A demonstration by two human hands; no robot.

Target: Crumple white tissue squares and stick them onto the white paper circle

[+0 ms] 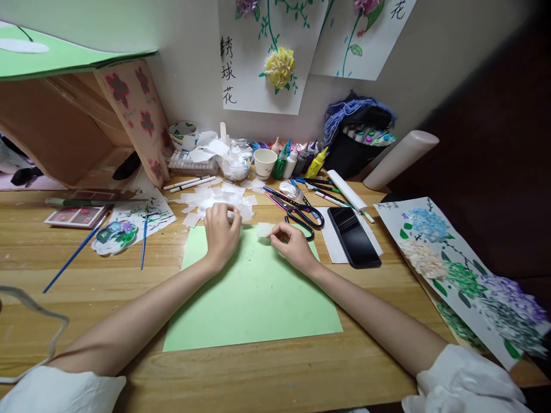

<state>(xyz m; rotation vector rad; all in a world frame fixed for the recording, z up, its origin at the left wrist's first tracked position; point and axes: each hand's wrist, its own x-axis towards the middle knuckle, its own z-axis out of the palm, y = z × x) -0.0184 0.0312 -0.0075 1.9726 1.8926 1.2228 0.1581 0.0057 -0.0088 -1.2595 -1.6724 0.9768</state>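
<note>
Between the thumb and fingers of my right hand (pixel 289 244) is a small square of thin white paper (pixel 263 230), above the far edge of a light green sheet (pixel 258 298). My left hand (pixel 221 232) reaches to the near edge of a loose pile of white paper squares (pixel 206 198). Its fingers are bent down and closed, and their tips are hidden, so what they pinch, if anything, does not show. Black-handled scissors (pixel 297 212) lie just beyond my right hand. The green sheet lies flat on the wooden table under both wrists.
Right of the sheet, a black phone (pixel 355 238) rests on white paper. A flower picture (pixel 456 258) lies farther right. Behind stand a paper cup (pixel 264 163), paint bottles (pixel 316 164) and a black pen holder (pixel 350 149). Brushes (pixel 144 244) and a paint palette (pixel 114 236) are at left.
</note>
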